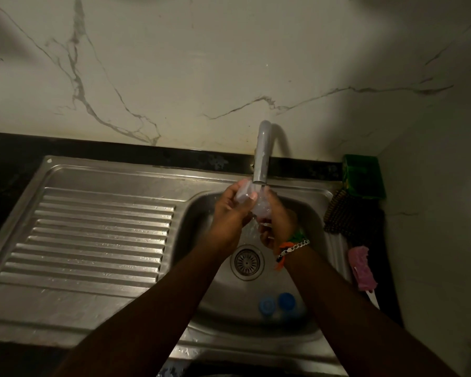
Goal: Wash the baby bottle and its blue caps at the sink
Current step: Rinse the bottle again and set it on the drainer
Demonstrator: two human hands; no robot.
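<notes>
The clear baby bottle (252, 201) is held under the tap (261, 156) at the far side of the sink (314, 333), with water running over it. It is gripped by the left hand (230, 213), whose fingers are curled round its upper part, and clasped lower down by the right hand (276, 221), whose wrist carries a bracelet (292, 248). The two blue caps (276, 304) are left lying side by side on the near floor of the basin, just this side of the drain (246, 262) — apparently not yet rinsed.

Several slips are judged possible. The wet plastic could be lost from the grip and dropped into the basin, since both hands are slick with water. The caps could be pushed about the basin by the flow. A brush with a pink head (360, 268) is seen on the right edge — it could be knocked off by the right elbow.
</notes>
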